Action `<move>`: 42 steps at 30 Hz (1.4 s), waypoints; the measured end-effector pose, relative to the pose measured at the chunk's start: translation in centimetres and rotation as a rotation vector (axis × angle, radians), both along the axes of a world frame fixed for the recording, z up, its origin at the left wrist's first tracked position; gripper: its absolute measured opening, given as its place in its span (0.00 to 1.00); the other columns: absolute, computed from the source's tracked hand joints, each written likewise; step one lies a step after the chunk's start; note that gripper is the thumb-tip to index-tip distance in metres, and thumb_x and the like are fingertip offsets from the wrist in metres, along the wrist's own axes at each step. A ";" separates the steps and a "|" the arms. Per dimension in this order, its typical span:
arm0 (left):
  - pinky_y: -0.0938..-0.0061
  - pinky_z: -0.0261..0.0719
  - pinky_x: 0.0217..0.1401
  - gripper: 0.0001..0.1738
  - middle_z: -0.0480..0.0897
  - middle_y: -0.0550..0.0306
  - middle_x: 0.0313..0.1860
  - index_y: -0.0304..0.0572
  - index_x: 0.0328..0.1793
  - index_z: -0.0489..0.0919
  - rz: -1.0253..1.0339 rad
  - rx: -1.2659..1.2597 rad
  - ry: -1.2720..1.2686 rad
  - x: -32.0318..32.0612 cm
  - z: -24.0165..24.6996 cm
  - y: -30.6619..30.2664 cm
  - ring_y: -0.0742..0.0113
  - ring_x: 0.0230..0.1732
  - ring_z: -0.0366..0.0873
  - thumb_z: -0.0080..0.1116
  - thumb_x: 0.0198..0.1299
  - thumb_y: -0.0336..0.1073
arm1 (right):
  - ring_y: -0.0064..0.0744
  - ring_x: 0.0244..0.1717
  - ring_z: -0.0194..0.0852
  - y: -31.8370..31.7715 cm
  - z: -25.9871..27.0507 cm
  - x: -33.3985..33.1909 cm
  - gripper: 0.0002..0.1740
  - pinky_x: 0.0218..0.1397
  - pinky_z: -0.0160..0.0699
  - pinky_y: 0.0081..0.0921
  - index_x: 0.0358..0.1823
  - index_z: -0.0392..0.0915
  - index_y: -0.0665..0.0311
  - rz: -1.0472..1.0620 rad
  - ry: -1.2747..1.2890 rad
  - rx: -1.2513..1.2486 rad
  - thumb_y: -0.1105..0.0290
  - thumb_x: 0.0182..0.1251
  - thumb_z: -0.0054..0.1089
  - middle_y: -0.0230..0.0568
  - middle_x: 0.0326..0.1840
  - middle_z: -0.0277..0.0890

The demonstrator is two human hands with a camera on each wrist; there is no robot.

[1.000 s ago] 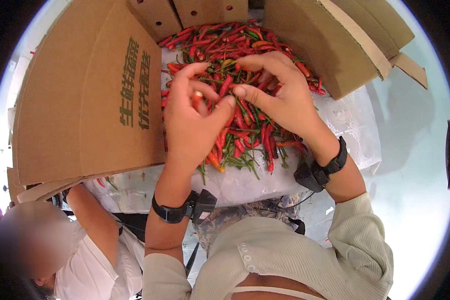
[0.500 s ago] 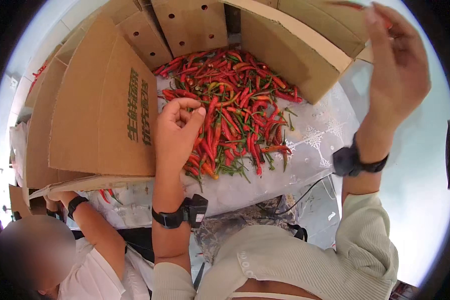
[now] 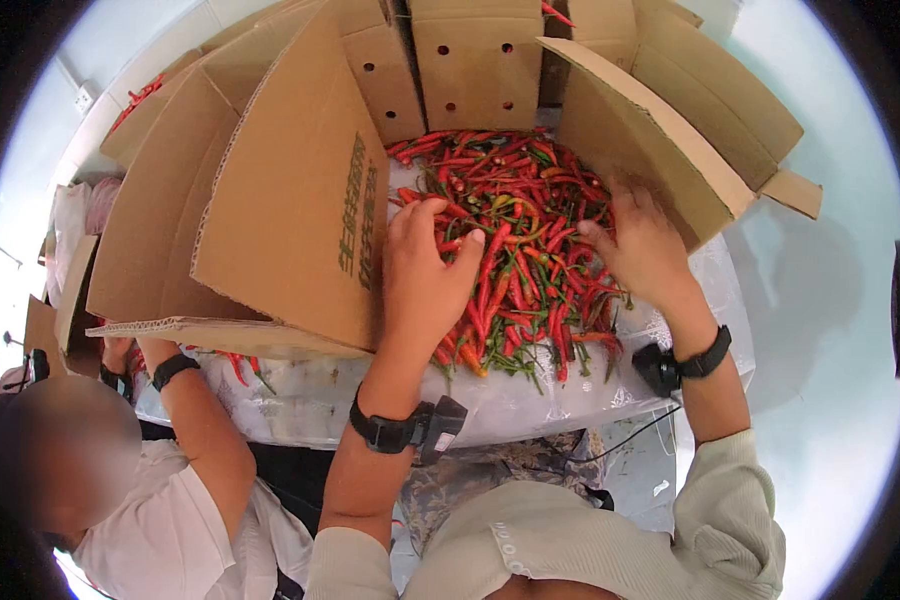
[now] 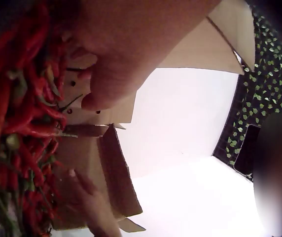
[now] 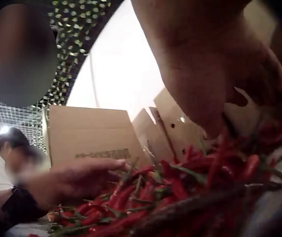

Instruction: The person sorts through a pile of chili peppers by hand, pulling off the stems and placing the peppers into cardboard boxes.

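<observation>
A heap of red chillies point(image 3: 515, 290), with some green and orange ones and green stems, lies between cardboard walls. My left hand point(image 3: 420, 275) is at the heap's left side, thumb and fingers apart and loosely bent, fingertips right at the chillies. On the heap's right side my right hand point(image 3: 650, 250) reaches down with spread fingers beside the right box. The right wrist view shows that hand point(image 5: 205, 74) low over the chillies, its fingertips partly hidden, and the left hand point(image 5: 77, 180) across the heap. Neither hand shows a chilli gripped.
Open cardboard boxes stand left point(image 3: 290, 190), right point(image 3: 650, 130) and behind point(image 3: 475, 75). One red chilli point(image 3: 557, 13) shows at the top above the back boxes. A pale patterned cover point(image 3: 530, 415) lies under the heap. Another person's arm point(image 3: 195, 430) reaches in at lower left.
Both hands were together over the heap. My right hand then rose to the upper right with a red chilli and has come back down without it. My left hand stayed by the heap.
</observation>
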State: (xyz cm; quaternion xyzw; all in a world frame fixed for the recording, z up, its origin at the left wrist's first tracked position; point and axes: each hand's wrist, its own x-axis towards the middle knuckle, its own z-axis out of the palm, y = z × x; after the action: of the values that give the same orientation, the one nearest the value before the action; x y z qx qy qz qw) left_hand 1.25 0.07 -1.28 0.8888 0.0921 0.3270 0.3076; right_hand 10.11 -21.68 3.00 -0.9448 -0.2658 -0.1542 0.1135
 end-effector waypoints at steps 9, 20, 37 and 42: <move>0.54 0.60 0.65 0.41 0.71 0.35 0.56 0.31 0.61 0.66 -0.062 0.245 0.232 0.1 -0.1 -1.9 0.43 0.60 0.66 0.60 0.51 0.57 | 0.57 0.57 0.68 1.5 -3.2 5.6 0.36 0.60 0.65 0.41 0.58 0.68 0.70 0.153 0.299 0.195 0.43 0.62 0.49 0.62 0.55 0.69; 0.66 0.70 0.52 0.16 0.74 0.47 0.47 0.42 0.39 0.79 -0.390 -0.129 -0.055 -0.2 0.4 -2.6 0.53 0.51 0.73 0.68 0.44 0.38 | 0.32 0.61 0.64 4.4 0.1 2.9 0.23 0.63 0.61 0.28 0.60 0.68 0.63 0.634 0.644 0.395 0.73 0.63 0.54 0.42 0.60 0.69; 0.59 0.68 0.52 0.22 0.71 0.59 0.45 0.51 0.48 0.71 0.017 0.368 -0.961 -10.2 5.9 -1.8 0.59 0.46 0.69 0.64 0.46 0.39 | 0.52 0.55 0.65 13.5 -0.5 -4.8 0.37 0.58 0.63 0.43 0.50 0.71 0.69 0.927 -0.025 -0.180 0.49 0.44 0.66 0.53 0.50 0.68; 0.58 0.56 0.68 0.47 0.64 0.51 0.65 0.38 0.67 0.60 0.406 0.417 -0.684 -11.9 10.4 2.4 0.50 0.65 0.61 0.71 0.43 0.50 | 0.50 0.53 0.66 15.8 -2.3 -4.9 0.34 0.54 0.64 0.43 0.47 0.75 0.66 0.818 0.008 -0.329 0.47 0.42 0.66 0.51 0.50 0.67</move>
State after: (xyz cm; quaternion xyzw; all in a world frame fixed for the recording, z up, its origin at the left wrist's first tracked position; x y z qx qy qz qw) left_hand -10.66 2.52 9.10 0.7364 0.0898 0.6675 0.0641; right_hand 5.19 -5.86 0.69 -0.7680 -0.6384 -0.0486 0.0145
